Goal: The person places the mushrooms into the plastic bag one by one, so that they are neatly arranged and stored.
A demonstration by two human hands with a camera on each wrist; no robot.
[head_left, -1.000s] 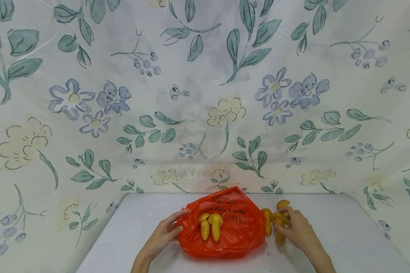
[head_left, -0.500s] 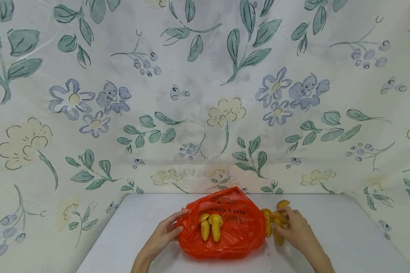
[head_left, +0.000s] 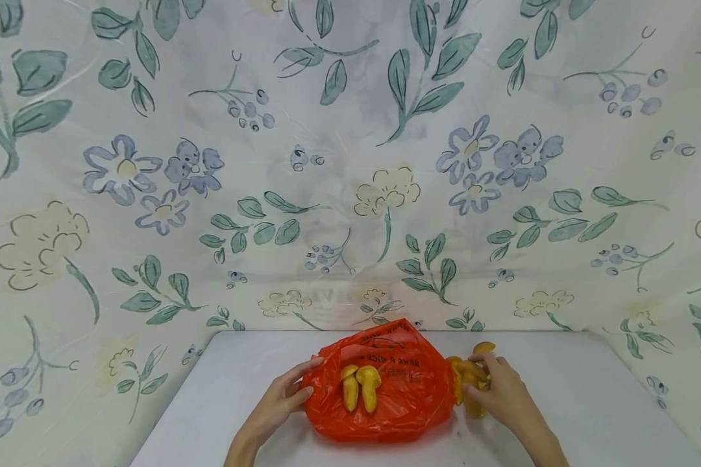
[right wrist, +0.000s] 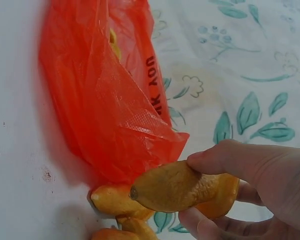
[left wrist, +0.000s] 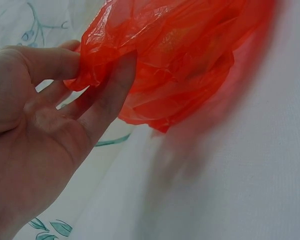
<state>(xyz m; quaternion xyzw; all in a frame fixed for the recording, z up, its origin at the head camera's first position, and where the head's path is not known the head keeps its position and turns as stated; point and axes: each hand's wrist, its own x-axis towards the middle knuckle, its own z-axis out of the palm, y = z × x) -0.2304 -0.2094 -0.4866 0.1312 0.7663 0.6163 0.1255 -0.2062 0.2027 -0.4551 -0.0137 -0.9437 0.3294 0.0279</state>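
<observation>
A red plastic bag (head_left: 409, 405) with black printing lies spread on the white table, its mouth open. Two yellow mushrooms, a left one (head_left: 350, 393) and a right one (head_left: 370, 390), show side by side in it. My left hand (head_left: 280, 401) grips the bag's left edge; in the left wrist view the film (left wrist: 165, 75) is between thumb and fingers. Just off the bag's right side, my right hand (head_left: 507, 392) pinches a yellow-brown mushroom (right wrist: 165, 187), held above other mushrooms. The right wrist view shows its stem end pointing towards the bag.
Beside the bag's right edge lie more yellow mushrooms (right wrist: 112, 200), partly covered by my right hand in the head view. One cap (head_left: 485, 347) shows behind that hand. A floral cloth (head_left: 327, 162) hangs behind the white table (head_left: 239, 363).
My right hand has shifted slightly left with the mushroom, closer to the bag's right edge. The left hand and the bag stay where they were.
</observation>
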